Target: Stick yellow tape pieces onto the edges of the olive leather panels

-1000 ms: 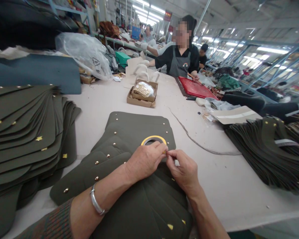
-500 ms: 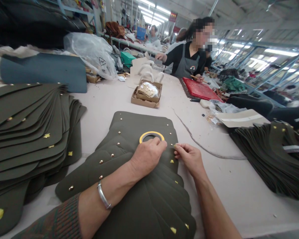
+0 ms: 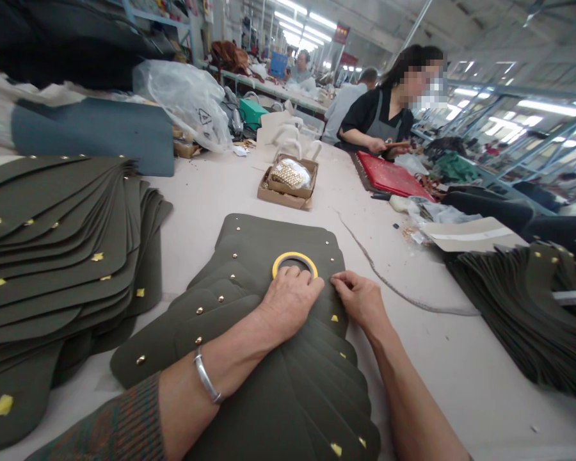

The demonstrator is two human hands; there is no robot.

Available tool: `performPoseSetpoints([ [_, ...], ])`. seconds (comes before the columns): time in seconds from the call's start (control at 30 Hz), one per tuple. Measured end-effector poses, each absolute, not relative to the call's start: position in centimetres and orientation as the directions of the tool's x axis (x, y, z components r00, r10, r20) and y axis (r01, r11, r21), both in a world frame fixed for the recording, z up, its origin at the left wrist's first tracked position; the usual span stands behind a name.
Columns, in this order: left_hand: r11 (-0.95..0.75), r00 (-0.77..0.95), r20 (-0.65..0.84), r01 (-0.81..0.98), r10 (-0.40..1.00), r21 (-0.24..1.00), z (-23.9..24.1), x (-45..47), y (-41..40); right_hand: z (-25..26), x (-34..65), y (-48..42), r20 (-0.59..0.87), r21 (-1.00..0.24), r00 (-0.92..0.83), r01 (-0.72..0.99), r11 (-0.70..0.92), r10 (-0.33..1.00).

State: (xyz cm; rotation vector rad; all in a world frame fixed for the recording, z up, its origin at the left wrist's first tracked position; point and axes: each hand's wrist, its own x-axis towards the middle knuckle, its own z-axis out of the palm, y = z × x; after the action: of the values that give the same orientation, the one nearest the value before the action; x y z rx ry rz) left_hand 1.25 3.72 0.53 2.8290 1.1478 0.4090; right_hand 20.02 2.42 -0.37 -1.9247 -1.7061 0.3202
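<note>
1. The left hand's [image 3: 292, 301] grip holds the near side of the tape roll [image 3: 295, 255], atop the fanned green pieces [image 3: 312, 365].
2. The right hand [image 3: 362, 299] bunches its fingertips at their edge; whether this grip pinches anything cannot be told.
3. A sideways tug could skew the overlapped pieces on the counter [image 3: 413, 349].

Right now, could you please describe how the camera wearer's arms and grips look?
The left arm wears a ribbed knit sleeve, dark with reddish and greenish flecks, and a silver-coloured bangle near the wrist. The right forearm is bare. Both the left grip and right grip are ungloved.
</note>
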Motion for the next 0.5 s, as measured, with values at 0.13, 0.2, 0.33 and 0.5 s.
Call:
performPoseSetpoints([
  [0.13, -0.73, 0.694, 0.229, 0.66, 0.683, 0.178, 0.5, 1.1, 3.7, -0.8, 20.6, 2.4, 0.154, -0.597, 0.239, 0.796, -0.103, 0.959],
  [0.2, -0.724, 0.689, 0.224, 0.662, 0.689, 0.192, 0.6, 1.0, 3.7, -1.1, 21.0, 1.8, 0.131, -0.71, 0.281, 0.696, -0.108, 0.951],
  [0.33, -0.722, 0.693, 0.202, 0.664, 0.692, 0.192, 0.5, 1.0, 3.6, -1.5, 21.3, 0.5, 0.256, -0.683, 0.169, 0.728, 0.055, 0.952],
  [0.5, -0.731, 0.704, 0.198, 0.655, 0.682, 0.19, 0.5, 0.9, 3.4, -1.8, 20.7, 1.0, 0.37, -0.419, -0.03, 0.887, 0.195, 0.929],
])
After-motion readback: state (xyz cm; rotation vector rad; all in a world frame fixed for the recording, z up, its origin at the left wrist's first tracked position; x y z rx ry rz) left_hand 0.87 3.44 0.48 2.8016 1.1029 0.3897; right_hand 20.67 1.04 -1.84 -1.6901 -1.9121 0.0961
